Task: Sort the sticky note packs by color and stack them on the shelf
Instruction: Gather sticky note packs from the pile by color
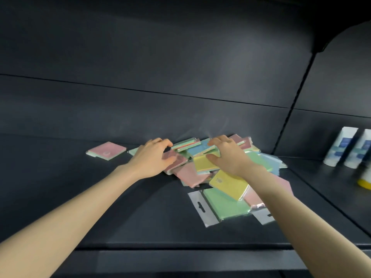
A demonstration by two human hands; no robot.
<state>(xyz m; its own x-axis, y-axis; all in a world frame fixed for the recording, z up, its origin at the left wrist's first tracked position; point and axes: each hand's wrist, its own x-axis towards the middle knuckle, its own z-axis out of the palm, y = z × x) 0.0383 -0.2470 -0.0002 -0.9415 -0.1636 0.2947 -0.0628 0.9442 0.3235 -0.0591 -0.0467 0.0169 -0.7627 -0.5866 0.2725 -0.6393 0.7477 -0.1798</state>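
Head view: both hands, left (151, 157) and right (226, 155), half-curled, apparently gripping packs (202, 163).

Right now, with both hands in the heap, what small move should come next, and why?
Probably lift the pink pack under the left hand and carry it to the lone pink pack lying apart on the shelf. That would start a pink stack, while the rest of the pile is unsorted. The right hand rests on a yellow pack.
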